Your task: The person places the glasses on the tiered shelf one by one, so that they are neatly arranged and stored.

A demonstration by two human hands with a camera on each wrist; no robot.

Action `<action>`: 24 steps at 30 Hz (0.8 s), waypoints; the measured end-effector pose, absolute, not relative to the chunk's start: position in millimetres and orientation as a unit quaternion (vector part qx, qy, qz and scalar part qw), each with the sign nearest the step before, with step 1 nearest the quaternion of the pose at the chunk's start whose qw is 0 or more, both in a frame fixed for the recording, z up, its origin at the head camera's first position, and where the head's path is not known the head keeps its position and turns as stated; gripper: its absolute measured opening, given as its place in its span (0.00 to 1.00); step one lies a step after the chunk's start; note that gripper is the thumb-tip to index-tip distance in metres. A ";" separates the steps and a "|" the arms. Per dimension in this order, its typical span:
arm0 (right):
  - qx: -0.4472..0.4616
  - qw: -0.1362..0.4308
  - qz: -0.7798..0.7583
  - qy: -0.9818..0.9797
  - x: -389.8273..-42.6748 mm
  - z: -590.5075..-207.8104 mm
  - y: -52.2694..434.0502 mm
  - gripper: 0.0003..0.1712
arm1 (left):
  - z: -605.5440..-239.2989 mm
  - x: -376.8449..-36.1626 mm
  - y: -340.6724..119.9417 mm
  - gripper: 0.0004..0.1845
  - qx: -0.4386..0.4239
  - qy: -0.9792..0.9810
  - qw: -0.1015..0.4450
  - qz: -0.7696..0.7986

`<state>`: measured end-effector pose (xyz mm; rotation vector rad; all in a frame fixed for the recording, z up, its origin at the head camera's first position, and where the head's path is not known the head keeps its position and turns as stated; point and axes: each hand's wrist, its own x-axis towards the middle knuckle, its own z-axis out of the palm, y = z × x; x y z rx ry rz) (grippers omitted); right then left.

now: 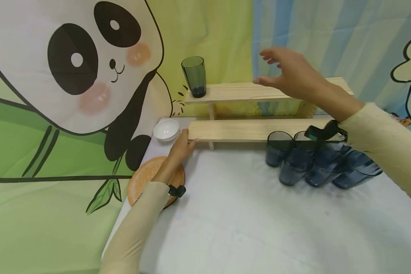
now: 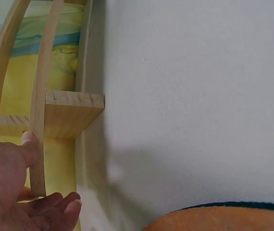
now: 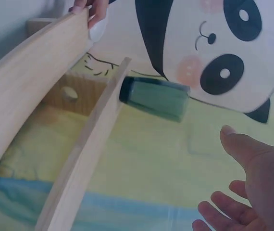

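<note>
Currently the left hand (image 1: 180,149) has its grip on the left end of the lower shelf (image 1: 253,130): thumb on one face, fingers curled under the board's end (wrist view shows this plainly). Right hand (image 1: 287,74) hangs in the air above the upper shelf (image 1: 233,92), grip wide, fingers spread and relaxed, holding nothing. A dark glass (image 1: 194,77) stands upright at the left end of the upper shelf, well left of the right hand and apart from it. Both shelves are steps of one wooden rack at the back of the white counter (image 1: 246,220). A cluster of glasses (image 1: 315,161) stands on the counter under the right forearm. A white bowl (image 1: 166,129) sits just left of the left hand; an orange plate (image 1: 140,179) lies beneath that wrist. Panda cloth (image 1: 72,76) forms the backdrop.
</note>
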<state>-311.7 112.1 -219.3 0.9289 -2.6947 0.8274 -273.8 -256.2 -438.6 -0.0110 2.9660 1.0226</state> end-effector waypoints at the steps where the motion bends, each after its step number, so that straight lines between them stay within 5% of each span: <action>1: 0.307 0.093 0.281 -0.905 -306.3 -221.6 124.5 0.43 | -438.5 -273.2 -256.3 0.39 -0.003 0.945 0.001 0.326; 13: 0.188 0.126 0.312 -0.923 -260.6 -276.2 253.2 0.31 | -437.7 -272.2 -257.7 0.39 -0.003 0.945 0.001 0.327; 24: 0.027 0.176 0.384 -0.906 -236.7 -343.5 339.8 0.33 | -439.3 -274.8 -257.4 0.39 0.003 0.946 -0.002 0.325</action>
